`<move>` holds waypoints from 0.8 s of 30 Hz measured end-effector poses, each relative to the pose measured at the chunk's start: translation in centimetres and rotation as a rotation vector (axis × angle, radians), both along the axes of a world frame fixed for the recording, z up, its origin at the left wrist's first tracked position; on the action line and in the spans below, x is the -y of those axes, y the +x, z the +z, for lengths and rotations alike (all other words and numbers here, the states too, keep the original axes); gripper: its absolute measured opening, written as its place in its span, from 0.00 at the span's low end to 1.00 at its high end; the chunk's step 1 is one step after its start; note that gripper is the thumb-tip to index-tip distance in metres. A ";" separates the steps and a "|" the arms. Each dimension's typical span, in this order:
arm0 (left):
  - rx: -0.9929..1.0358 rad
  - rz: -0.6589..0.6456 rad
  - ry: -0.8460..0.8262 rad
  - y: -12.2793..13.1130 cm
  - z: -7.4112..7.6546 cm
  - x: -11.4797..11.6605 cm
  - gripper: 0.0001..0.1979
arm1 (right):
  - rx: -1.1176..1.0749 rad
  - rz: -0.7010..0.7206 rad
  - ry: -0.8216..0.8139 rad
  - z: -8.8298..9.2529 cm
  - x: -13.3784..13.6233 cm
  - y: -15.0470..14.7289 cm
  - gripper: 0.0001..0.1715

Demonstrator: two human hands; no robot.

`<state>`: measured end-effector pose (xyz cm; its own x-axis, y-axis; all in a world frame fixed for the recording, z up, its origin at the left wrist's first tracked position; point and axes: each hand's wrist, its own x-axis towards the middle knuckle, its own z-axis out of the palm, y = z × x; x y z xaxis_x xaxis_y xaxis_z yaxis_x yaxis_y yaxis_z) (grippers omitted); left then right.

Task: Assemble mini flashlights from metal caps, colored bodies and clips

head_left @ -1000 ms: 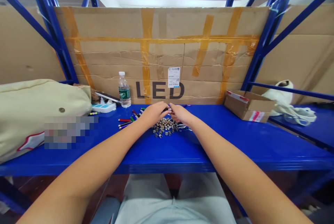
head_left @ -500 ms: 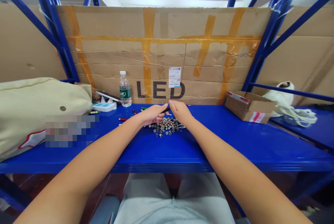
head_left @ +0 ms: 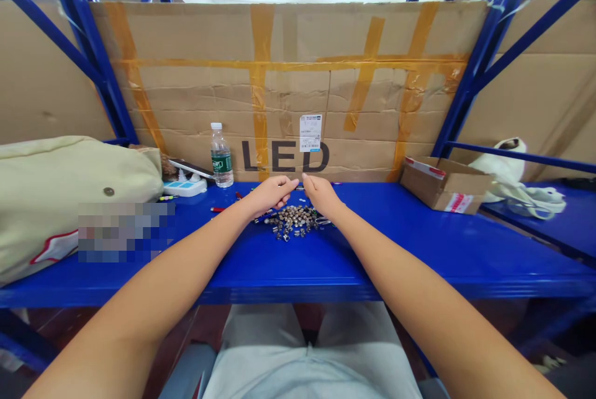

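Both hands are above a pile of small metal pieces [head_left: 294, 220] on the blue table. My left hand [head_left: 274, 194] has its fingers curled and thumb pressed to them; whatever it may hold is hidden. Just to its right, my right hand [head_left: 322, 195] is closed with the thumb up, its fingers mostly turned away from view. A narrow gap separates the two thumbs. Pens, one of them a red pen [head_left: 217, 210], lie partly hidden behind and beside my left hand. Silvery thin parts [head_left: 322, 221] rest at the pile's right edge.
A water bottle [head_left: 221, 157] and a white power strip [head_left: 185, 187] stand at the back left, near a large cream bag [head_left: 69, 182]. An open cardboard box [head_left: 442, 185] is at the right. A taped cardboard sheet [head_left: 195, 95] closes off the back.
The thumbs have drawn slightly apart. A dark, slender, pen-like thing that spanned the hands is no longer visible between them. The view has tilted down a little.
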<state>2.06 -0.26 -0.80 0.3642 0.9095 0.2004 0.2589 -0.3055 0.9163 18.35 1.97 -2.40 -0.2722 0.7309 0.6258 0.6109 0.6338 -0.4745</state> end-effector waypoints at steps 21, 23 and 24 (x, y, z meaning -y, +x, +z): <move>-0.668 0.078 0.482 -2.0 0.3 -0.9 0.12 | 0.340 0.023 -0.191 -0.2 -0.7 1.1 0.23; -0.652 0.094 0.482 -2.1 0.5 -0.8 0.13 | 0.331 0.027 -0.191 -0.2 -0.6 1.2 0.23; -0.644 0.098 0.482 -2.3 0.6 -0.8 0.13 | 0.336 0.028 -0.195 -0.2 -0.6 1.1 0.23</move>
